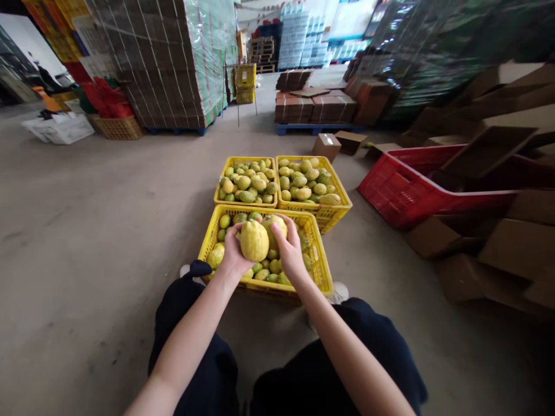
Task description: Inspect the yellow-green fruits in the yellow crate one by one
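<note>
My left hand point(236, 254) is closed around a large yellow ribbed fruit point(255, 241), its fingers curled behind and under it. Right beside it, my right hand point(291, 248) grips a greener yellow fruit point(271, 226), partly hidden behind the first one. Both fruits are above the near yellow crate point(321, 263), between my knees. Inside that crate lie many yellow-green fruits point(262, 275) of mixed sizes, some covered by my hands. Two more yellow crates stand just beyond it, the left one point(219, 193) and the right one point(333, 215), both full of similar fruit.
On my right, a red crate point(390, 185) stands among piled cardboard boxes point(515, 248). Flattened cartons point(314, 108) lie on a blue pallet ahead. Wrapped tall stacks point(151, 63) rise at the back left. A small carton point(326, 147) sits on the concrete floor point(108, 231).
</note>
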A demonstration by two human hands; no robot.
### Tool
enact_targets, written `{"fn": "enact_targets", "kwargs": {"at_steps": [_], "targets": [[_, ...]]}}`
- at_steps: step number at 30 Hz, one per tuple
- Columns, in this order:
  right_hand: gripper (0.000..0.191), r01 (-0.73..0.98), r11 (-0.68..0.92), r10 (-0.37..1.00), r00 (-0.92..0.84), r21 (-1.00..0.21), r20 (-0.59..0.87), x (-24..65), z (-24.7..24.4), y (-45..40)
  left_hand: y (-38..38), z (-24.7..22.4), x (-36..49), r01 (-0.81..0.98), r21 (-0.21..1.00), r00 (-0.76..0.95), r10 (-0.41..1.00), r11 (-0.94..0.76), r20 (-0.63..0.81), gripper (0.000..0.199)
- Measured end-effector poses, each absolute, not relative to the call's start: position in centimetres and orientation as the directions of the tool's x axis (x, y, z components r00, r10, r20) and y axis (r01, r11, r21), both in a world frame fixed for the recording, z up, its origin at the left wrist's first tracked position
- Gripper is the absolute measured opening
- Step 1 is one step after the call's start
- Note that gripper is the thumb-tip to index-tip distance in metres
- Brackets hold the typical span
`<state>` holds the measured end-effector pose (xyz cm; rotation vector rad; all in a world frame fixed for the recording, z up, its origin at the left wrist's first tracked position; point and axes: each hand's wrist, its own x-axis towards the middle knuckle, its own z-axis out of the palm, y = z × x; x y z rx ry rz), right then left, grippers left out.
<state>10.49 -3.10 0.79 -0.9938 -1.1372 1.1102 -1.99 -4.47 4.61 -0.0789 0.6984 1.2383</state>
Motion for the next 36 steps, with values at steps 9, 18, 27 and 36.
{"fn": "enact_targets", "kwargs": {"at_steps": [9,18,27,36], "targets": [[0.072,0.247,0.347,0.938,-0.096,-0.905,0.333,9.5,0.1,-3.5,-3.7,3.6,-0.9,-0.885,0.409,0.041,0.911,0.224,-0.411,0.046],[0.062,0.145,0.422,0.899,-0.194,-0.895,0.393,9.7,0.8,-4.7,-4.0,2.7,-0.1,-0.863,0.486,-0.03,0.945,0.14,-0.325,0.047],[0.053,-0.358,0.156,0.985,-0.014,-0.921,0.173,11.3,3.4,-5.2,-2.7,4.1,-1.9,-0.941,0.273,0.083,0.917,0.201,-0.39,0.045],[0.055,-0.587,-0.238,0.96,-0.264,-0.774,-0.095,11.3,4.4,-4.2,-4.3,4.5,-2.2,-0.975,0.194,0.055,0.96,0.111,-0.274,0.032]]}}
